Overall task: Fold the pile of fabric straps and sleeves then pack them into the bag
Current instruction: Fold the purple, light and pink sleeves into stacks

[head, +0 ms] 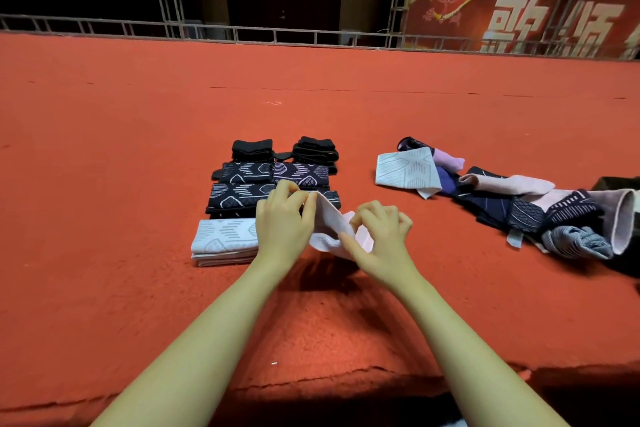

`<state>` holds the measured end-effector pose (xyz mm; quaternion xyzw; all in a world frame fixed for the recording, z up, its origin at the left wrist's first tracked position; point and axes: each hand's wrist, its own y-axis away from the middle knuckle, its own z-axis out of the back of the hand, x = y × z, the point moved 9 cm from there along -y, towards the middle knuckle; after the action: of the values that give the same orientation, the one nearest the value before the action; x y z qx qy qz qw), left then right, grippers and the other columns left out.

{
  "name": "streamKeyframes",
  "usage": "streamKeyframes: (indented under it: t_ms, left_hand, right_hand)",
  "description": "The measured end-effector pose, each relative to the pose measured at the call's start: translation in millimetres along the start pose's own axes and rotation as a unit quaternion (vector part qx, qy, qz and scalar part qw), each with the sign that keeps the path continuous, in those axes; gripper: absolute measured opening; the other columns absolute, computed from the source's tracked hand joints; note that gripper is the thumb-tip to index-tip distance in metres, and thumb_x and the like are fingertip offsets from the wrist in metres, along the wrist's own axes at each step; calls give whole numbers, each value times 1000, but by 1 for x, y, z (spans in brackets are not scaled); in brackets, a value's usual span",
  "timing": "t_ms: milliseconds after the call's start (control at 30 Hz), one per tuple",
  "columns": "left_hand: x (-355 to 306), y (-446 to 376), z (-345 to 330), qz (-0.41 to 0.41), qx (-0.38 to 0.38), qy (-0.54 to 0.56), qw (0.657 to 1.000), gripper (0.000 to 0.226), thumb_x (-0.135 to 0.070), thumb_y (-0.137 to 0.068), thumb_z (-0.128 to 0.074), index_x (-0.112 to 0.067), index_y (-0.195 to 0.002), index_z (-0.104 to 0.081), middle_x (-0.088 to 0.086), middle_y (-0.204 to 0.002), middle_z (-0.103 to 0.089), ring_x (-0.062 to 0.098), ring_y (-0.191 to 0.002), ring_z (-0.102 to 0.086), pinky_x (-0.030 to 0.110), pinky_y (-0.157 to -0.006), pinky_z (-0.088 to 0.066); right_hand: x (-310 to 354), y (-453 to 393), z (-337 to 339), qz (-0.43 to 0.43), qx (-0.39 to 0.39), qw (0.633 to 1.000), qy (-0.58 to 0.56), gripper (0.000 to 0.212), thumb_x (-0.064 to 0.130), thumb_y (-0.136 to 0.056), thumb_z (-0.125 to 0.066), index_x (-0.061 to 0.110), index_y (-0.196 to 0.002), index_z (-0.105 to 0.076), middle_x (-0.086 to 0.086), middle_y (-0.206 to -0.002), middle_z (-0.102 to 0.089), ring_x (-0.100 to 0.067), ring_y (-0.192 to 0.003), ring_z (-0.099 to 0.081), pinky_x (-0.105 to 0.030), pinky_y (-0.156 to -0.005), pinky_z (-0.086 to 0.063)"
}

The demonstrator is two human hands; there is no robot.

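L hand (284, 218) and R hand (379, 234) both pinch pale pink sleeve (330, 224), held betw. them above red carpet (138, 114). Folded stacks (242, 184) just left/far of hands. Unfolded pile (519, 204) well apart, far right.

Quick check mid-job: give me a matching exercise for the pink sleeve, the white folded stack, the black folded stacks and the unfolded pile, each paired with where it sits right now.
Things:
1. pink sleeve
2. white folded stack
3. black folded stacks
4. unfolded pile

Places:
A. far end of the folded rows on the red carpet
B. spread loosely to the right of the folded rows
C. pinched between the left hand and right hand
D. nearest folded item, just left of the left hand

Pairs: 1-C, 2-D, 3-A, 4-B
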<state>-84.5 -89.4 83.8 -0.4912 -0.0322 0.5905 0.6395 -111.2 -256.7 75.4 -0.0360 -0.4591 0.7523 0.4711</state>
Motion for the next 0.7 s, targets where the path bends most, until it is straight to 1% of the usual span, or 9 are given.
streamKeyframes:
  t_ms: [100, 167, 233, 333, 433, 500, 567, 633, 700]
  left_hand:
    - [1, 0, -3, 3, 13, -9, 1000, 31, -32, -90, -50, -13, -83, -73, 2, -82, -55, 26, -75, -56, 32, -73, -28]
    - [5, 0, -1, -2, 13, -14, 1000, 32, -34, -90, -49, -14, -83, -73, 2, -81, -54, 26, -75, -56, 32, -73, -28]
    - [8, 0, 2, -11, 10, -16, 1000, 37, -38, -91, -46, -14, -80, -73, 2, -81, -54, 26, -76, -56, 32, -72, -26]
    - [8, 2, 8, -32, -5, -17, 999, 43, -39, -89, -41, -13, -74, -71, 1, -82, -56, 26, -74, -56, 31, -71, -25]
    - [7, 3, 13, -46, -16, -21, 999, 41, -34, -89, -41, -10, -68, -67, 3, -82, -58, 27, -75, -57, 32, -71, -26]
    - [12, 5, 15, -41, -18, -19, 999, 41, -32, -87, -39, -8, -68, -66, 3, -84, -59, 27, -77, -58, 31, -71, -25]
    - [21, 11, 18, -29, -14, -9, 999, 40, -31, -84, -36, -10, -77, -69, 2, -90, -62, 27, -84, -59, 29, -73, -23]
    - [22, 16, 19, -38, -1, -8, 999, 40, -32, -83, -36, -14, -84, -71, 0, -94, -64, 25, -87, -59, 26, -73, -21]
    - [18, 23, 16, -59, 28, -32, 997, 37, -34, -84, -38, -17, -81, -71, -2, -90, -65, 25, -82, -59, 27, -75, -22]
  right_hand:
    - [-3, 2, -2, -20, 17, 998, -58, 26, 47, -77, -52, 21, -75, -55, 12, -93, -48, -6, -90, -34, -19, -87, -16]
    - [-5, 0, 2, -31, -3, 998, -58, 25, 49, -78, -54, 24, -73, -54, 13, -93, -46, -4, -89, -33, -22, -82, -18]
    - [-9, -5, 10, -43, -39, 998, -38, 27, 48, -79, -54, 23, -69, -53, 13, -91, -46, -7, -88, -34, -26, -74, -15]
    - [-7, -12, 24, -37, -94, 995, 25, 28, 43, -81, -55, 20, -65, -51, 9, -87, -49, -14, -86, -39, -26, -73, -12]
    - [8, -16, 31, 3, -121, 990, 78, 28, 39, -81, -57, 17, -65, -53, 3, -86, -53, -15, -85, -40, -26, -75, -12]
    - [17, -16, 28, 26, -110, 992, 46, 29, 40, -83, -56, 16, -66, -55, 4, -87, -53, -13, -86, -40, -26, -76, -14]
    - [18, -12, 22, 38, -90, 995, 5, 28, 37, -87, -53, 15, -70, -58, 3, -89, -53, -12, -87, -41, -26, -76, -15]
    - [8, -7, 16, 18, -76, 997, -13, 27, 35, -88, -49, 15, -74, -59, 2, -91, -54, -11, -85, -41, -25, -74, -15]
    - [-8, 0, 4, -24, -38, 999, -26, 29, 37, -88, -43, 16, -78, -61, 6, -93, -52, -12, -86, -41, -25, -72, -15]
